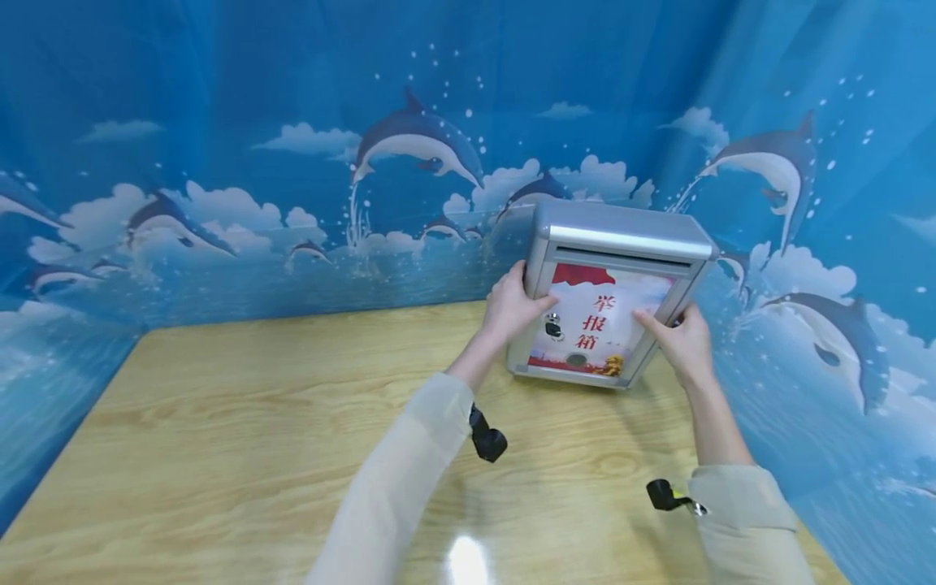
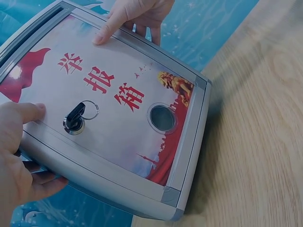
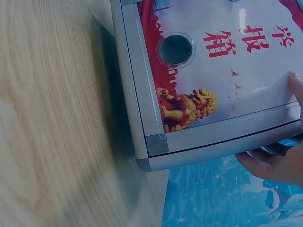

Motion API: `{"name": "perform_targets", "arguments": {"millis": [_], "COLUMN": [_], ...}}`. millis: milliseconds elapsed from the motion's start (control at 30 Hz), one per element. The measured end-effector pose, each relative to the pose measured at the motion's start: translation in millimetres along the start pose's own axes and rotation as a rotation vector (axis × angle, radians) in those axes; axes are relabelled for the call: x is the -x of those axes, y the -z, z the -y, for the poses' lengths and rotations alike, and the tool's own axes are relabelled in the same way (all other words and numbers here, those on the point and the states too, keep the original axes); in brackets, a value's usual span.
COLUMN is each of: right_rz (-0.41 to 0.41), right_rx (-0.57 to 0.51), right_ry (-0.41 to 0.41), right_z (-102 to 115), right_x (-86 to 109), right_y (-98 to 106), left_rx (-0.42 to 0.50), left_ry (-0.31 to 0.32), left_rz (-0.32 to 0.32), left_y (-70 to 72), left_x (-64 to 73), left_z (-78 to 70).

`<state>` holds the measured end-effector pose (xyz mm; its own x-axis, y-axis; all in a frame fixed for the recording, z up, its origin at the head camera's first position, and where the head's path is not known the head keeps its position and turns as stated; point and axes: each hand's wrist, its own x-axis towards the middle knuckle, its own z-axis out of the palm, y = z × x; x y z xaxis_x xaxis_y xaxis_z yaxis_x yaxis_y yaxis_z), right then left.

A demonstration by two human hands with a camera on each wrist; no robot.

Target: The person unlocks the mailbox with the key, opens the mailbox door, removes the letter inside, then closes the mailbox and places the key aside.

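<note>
Between both hands is a silver metal report box [image 1: 621, 236], tilted, with a slot near its top and a printed front with red characters. My left hand [image 1: 509, 307] grips its left side, thumb on the front and fingers round the edge. On the opposite side my right hand [image 1: 686, 341] holds it the same way, thumb pressed on the panel. A key with a ring [image 2: 75, 116] stands in the front lock, close to the left thumb. Low on the panel sits a round window [image 3: 176, 49]. In the wrist views the box's lower edge shows close over the table.
A wood-grain table [image 1: 256, 422] lies under the box and arms. Behind it and along both sides hangs a blue curtain [image 1: 256, 106] printed with dolphins and clouds, close to the box at the back right. Black wrist-worn devices [image 1: 488, 439] stick out from both cuffs.
</note>
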<state>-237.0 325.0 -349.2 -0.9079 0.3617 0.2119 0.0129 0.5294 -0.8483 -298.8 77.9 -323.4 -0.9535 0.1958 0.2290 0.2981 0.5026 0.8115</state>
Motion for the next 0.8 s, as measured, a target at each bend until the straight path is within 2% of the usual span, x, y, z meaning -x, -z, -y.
{"name": "perform_targets", "arguments": {"millis": [433,800], "right_rz": [0.054,0.117], "right_rx": [-0.043,-0.08], "right_ry": [0.03,0.055], "right_z": [15.4,33.5], "right_x": [5.1,13.1], "right_y": [-25.5,-46.7], "left_rx": [0.003,0.005], "left_ry": [0.071,0.105], "left_rz": [-0.024,-0.057], "left_y": [27.8,56.5], "left_x": [13.9,29.6], "left_z": [14.0,26.4]}}
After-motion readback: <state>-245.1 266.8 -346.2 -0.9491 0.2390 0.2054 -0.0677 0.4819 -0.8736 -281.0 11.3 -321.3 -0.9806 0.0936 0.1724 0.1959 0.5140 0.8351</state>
